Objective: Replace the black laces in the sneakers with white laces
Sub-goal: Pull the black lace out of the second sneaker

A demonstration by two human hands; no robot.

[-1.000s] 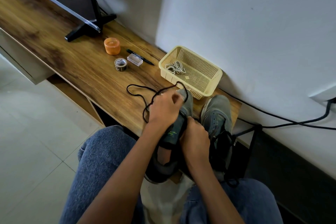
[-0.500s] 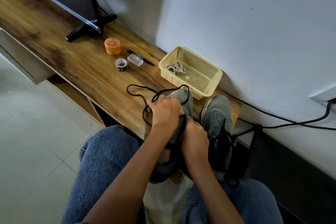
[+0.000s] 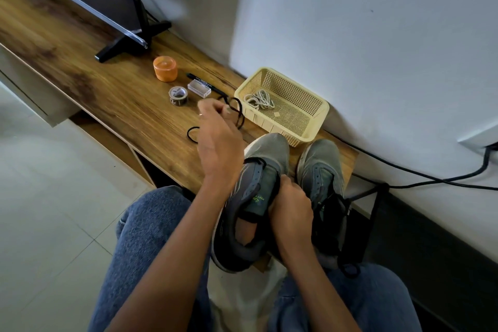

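- A black stand foot stood near the far left of the wooden surface.
- An orange tub sat in the middle of the surface, toward its back edge.
- A small roll of tape lay just in front of the tub, with a clear little box beside it and a black pen behind the box.
- The left hand was lifted over the surface, and its fingertips pinched the black lace.
- The lace looped down to the surface by the hand, and one end ran to the front holes of the left sneaker.
- That sneaker had its toe on the front edge of the surface, and most of its holes were bare.
- A yellow basket sat by the wall near the right end of the surface, touching the toe of the left sneaker.
- White laces lay in a pile in the basket's left corner.
- The right hand was curled around the inner side of the left sneaker, gripping it.
- The right sneaker stood just beside it at the right corner of the surface, with black laces in it.
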